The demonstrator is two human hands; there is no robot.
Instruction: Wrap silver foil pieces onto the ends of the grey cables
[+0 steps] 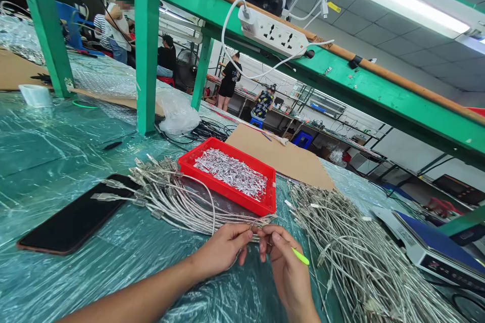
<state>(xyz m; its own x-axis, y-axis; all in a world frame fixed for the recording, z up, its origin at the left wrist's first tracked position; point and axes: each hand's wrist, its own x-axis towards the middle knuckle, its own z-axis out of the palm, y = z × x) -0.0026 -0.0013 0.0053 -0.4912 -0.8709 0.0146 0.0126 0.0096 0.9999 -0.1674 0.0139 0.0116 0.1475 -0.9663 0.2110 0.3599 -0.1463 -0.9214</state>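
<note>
- Left hand (227, 245), palm down: thumb and fingers pinched together at a cable end (256, 227), close against the right fingertips; finer detail of the grip too small to tell.
- Right hand (284, 257), palm turned inward: fingers curled around a yellow-green tool (300, 256), one end jutting out past the thumb; fingertips also at the cable end, cannot tell how firmly.
- Roll of clear film (36, 96), at far left on the film-covered table (56, 287).
- Phone (71, 219), dark screen up, at a slant; cable plugs reaching over the upper right corner.
- Green post (147, 50), rising from the table beyond the phone.
- Cable bundle (178, 202), pale: metal plugs fanned out at the left, other ends by the hands; one cable arched above the rest.
- Red tray (232, 194), just behind the bundle, with a layer of small silvery pieces (231, 174) inside.
- Power strip (273, 33), white, along the green beam (348, 73) overhead.
- Cardboard sheet (280, 156), flat beyond the tray.
- Cable pile (359, 252), large and tangled, right of the right hand.
- Scale (435, 242), blue-topped, at far right beside the pile.
</note>
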